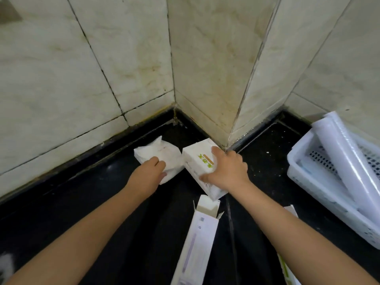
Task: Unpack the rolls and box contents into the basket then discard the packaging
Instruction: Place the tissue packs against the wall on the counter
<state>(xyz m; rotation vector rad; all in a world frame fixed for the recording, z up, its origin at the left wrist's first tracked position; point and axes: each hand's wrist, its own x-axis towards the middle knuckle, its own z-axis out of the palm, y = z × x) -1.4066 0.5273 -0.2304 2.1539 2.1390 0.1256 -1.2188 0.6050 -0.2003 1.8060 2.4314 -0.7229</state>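
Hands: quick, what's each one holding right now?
Left hand: fingers curled onto the white soft pack.
Right hand: fingers spread, gripping the white box.

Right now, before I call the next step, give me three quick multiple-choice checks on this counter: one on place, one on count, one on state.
1. Where is the white basket?
A. At the right edge of the counter
B. In the far left corner
C. Between the two hands

2. How many white packs are the hands on?
A. One
B. Two
C. Four

3. The long box in the foreground is:
A. Taped shut
B. Open at its far end
C. Crushed flat

Answers: 1 A, it stands at the right with rolls in it. 2 B, the left hand is on the plain pack, the right hand on the green-lettered pack. 3 B, its end flaps stand open.
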